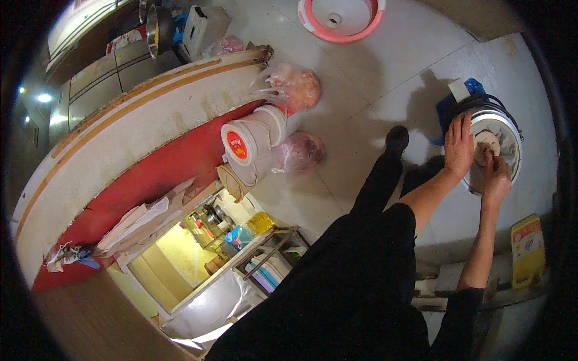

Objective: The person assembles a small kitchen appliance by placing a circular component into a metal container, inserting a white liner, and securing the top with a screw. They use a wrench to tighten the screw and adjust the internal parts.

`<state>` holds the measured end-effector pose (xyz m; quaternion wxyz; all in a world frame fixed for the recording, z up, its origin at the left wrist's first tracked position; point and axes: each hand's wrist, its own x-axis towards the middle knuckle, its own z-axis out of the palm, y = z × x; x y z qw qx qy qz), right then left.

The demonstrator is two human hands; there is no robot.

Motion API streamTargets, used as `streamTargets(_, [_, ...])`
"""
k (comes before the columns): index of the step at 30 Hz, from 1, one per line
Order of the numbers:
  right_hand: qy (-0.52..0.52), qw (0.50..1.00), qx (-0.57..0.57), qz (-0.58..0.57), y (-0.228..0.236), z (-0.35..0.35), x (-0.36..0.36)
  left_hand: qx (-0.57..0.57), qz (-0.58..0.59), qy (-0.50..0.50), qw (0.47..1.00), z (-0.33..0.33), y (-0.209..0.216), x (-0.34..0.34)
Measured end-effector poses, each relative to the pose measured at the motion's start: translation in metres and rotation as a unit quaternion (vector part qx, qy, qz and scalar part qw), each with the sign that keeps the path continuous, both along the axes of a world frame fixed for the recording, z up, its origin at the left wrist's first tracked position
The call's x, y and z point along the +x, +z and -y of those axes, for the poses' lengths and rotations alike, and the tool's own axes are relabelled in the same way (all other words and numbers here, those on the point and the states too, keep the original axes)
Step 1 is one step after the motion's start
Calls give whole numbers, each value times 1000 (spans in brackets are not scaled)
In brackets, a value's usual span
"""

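**While the left hand [459,146] braces one side, the right hand [497,180] works inside the round vessel [510,147]**

The vessel, pale inside and edged with bright metal, sits low at the person's right, over the tiled floor [355,141]; what it rests on is hidden. A pale disc [489,138] shows within it, and a small brownish lump [481,154] lies against the disc at the right fingertips.

The left hand lies along the left edge with its fingers stretched out, gripping nothing that shows. The right hand's fingers are bent and drawn together over the lump (whether they pinch it or only press on it, I cannot tell).

To do this well, the left palm should probably bear down and slightly inward, so that the vessel does not turn or tip under the working hand. The right hand would do best with small, even movements from the fingers and wrist, the forearm clear of the metal edge, which may be sharp. A light touch seems wise, since the lump may be soft and crumble.

Mind also the coiled black cord [495,102] just beyond the far edge, beside the blue plastic bag [445,114]: shoving the vessel forward could snag either one.
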<state>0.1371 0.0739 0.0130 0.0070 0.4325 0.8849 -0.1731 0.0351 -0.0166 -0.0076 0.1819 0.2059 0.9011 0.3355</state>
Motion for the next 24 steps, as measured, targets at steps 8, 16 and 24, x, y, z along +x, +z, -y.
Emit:
streamTargets(8, [-13, 998, -59, -26, 6, 2, -10, 0, -39, 5, 999, 4, -15, 3])
streamTargets(16, [-11, 996, -70, -61, 11, 8, -13, 8, -37, 1, 999, 4, -16, 0])
streamTargets(24, [-89, 979, -129, -130, 17, 6, -16, 17, -46, -15, 999, 1, 3, -4])
